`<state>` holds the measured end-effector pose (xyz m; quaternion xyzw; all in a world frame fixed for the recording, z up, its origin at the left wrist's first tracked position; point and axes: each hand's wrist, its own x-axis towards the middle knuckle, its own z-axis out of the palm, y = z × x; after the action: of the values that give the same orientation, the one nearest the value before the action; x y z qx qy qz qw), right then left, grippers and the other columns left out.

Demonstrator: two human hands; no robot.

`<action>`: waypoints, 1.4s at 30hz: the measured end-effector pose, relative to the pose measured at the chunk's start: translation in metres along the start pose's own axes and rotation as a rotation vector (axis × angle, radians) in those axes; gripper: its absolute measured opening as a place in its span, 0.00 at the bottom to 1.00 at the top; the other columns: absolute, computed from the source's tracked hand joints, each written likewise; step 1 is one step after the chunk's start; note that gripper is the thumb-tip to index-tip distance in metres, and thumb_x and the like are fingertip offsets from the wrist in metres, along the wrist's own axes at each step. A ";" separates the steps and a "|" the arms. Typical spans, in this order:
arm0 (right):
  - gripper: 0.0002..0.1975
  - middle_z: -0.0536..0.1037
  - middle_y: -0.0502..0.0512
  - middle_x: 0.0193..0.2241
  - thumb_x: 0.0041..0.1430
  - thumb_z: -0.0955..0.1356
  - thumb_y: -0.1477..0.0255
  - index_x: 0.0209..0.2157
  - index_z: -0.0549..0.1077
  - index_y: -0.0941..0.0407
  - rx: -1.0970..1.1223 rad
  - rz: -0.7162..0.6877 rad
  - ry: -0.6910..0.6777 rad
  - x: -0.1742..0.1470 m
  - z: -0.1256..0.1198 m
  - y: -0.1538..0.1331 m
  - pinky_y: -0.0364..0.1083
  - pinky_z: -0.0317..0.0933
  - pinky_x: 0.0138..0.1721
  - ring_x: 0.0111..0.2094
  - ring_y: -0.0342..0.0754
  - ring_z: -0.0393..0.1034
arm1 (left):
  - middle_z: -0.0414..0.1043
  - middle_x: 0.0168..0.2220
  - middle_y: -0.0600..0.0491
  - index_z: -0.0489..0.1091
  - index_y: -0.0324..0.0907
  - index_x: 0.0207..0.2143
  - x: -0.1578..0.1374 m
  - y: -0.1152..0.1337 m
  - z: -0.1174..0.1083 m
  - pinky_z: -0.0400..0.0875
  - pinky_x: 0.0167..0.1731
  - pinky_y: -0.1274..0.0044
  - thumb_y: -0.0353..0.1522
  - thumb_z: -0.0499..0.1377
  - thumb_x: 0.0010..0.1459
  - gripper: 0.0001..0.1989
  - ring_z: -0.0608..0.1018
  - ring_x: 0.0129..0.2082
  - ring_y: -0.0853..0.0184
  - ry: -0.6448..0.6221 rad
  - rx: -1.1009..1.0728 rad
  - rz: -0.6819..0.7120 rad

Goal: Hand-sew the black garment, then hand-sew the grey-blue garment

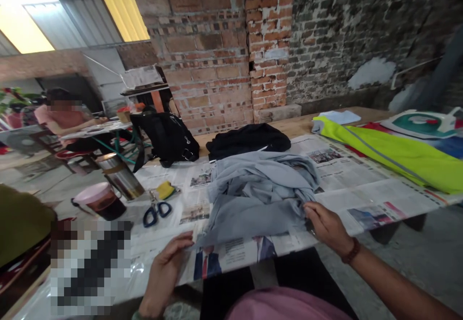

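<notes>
Gray cloth (253, 214) lies rumpled at the center of the frame on the newspaper-covered tabletop (336, 197). Right of center, the right hand (327, 228) pinches its edge between thumb and fingers. At lower left of center, the left hand (168, 264) has its fingertips close together by the cloth's near-left corner; whether they grip it, I cannot tell. Dark-handled scissors (157, 214) lie left of center; black cloth (249, 139) sits just behind.
</notes>
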<state>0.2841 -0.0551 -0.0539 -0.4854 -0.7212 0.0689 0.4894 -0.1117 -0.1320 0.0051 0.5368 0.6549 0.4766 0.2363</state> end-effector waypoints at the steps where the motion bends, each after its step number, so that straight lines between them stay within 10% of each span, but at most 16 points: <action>1: 0.11 0.76 0.54 0.26 0.58 0.59 0.67 0.36 0.69 0.56 0.021 0.029 0.028 0.005 -0.001 -0.005 0.43 0.64 0.31 0.28 0.46 0.71 | 0.73 0.41 0.51 0.72 0.46 0.23 0.000 0.004 -0.004 0.69 0.40 0.64 0.34 0.56 0.45 0.05 0.73 0.43 0.52 0.050 0.078 0.098; 5: 0.11 0.72 0.50 0.22 0.58 0.59 0.66 0.36 0.68 0.55 0.195 0.157 0.138 0.031 -0.002 -0.026 0.43 0.63 0.32 0.26 0.44 0.69 | 0.69 0.45 0.50 0.71 0.49 0.32 0.006 0.035 0.006 0.62 0.47 0.59 0.33 0.52 0.52 0.09 0.70 0.47 0.53 0.156 0.196 0.346; 14: 0.13 0.70 0.49 0.18 0.59 0.57 0.68 0.25 0.67 0.56 0.151 0.077 -0.201 0.069 0.054 -0.039 0.43 0.59 0.27 0.22 0.45 0.66 | 0.71 0.22 0.48 0.70 0.40 0.22 0.043 0.086 0.142 0.63 0.25 0.74 0.40 0.47 0.56 0.19 0.74 0.26 0.61 -0.385 0.565 0.242; 18: 0.11 0.72 0.52 0.22 0.59 0.57 0.69 0.32 0.68 0.56 0.113 0.086 -0.042 0.031 0.048 -0.028 0.44 0.62 0.28 0.24 0.46 0.68 | 0.71 0.22 0.52 0.72 0.41 0.26 0.038 0.076 0.166 0.60 0.23 0.77 0.38 0.56 0.50 0.11 0.73 0.25 0.64 -0.488 0.527 0.217; 24: 0.09 0.75 0.55 0.29 0.59 0.58 0.73 0.38 0.67 0.54 0.082 -0.071 0.024 -0.031 0.025 -0.018 0.45 0.65 0.33 0.31 0.47 0.71 | 0.73 0.30 0.53 0.71 0.41 0.30 0.002 0.045 0.164 0.66 0.31 0.79 0.28 0.58 0.50 0.04 0.74 0.31 0.69 -0.553 0.343 0.503; 29: 0.09 0.74 0.55 0.27 0.60 0.58 0.70 0.37 0.67 0.55 0.158 0.101 0.022 -0.025 0.022 -0.028 0.44 0.65 0.32 0.29 0.46 0.70 | 0.70 0.27 0.53 0.71 0.42 0.30 -0.022 0.047 0.153 0.66 0.26 0.83 0.26 0.52 0.56 0.08 0.73 0.26 0.73 -0.481 0.373 0.750; 33: 0.09 0.75 0.53 0.29 0.59 0.58 0.69 0.36 0.67 0.54 0.293 0.146 -0.043 0.010 0.017 -0.050 0.44 0.63 0.37 0.33 0.46 0.70 | 0.66 0.23 0.54 0.71 0.42 0.32 -0.024 0.076 0.142 0.64 0.21 0.84 0.27 0.49 0.58 0.11 0.70 0.21 0.74 -0.404 0.456 0.946; 39: 0.10 0.71 0.48 0.23 0.56 0.60 0.65 0.29 0.67 0.56 0.544 0.231 -0.536 0.073 0.016 -0.059 0.41 0.60 0.29 0.26 0.42 0.66 | 0.69 0.26 0.53 0.71 0.42 0.32 0.017 0.150 0.121 0.67 0.27 0.82 0.29 0.50 0.58 0.10 0.72 0.28 0.71 -0.366 0.355 0.985; 42: 0.11 0.70 0.48 0.23 0.55 0.60 0.65 0.28 0.66 0.57 0.490 0.258 -0.430 0.097 0.013 -0.054 0.40 0.58 0.26 0.24 0.41 0.64 | 0.72 0.29 0.53 0.71 0.42 0.31 0.049 0.180 0.104 0.68 0.32 0.80 0.29 0.53 0.55 0.07 0.73 0.30 0.71 -0.251 0.253 0.863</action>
<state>0.2351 -0.0034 0.0325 -0.4150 -0.7025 0.4018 0.4157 0.0441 -0.0534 0.1285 0.8382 0.3912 0.3791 0.0264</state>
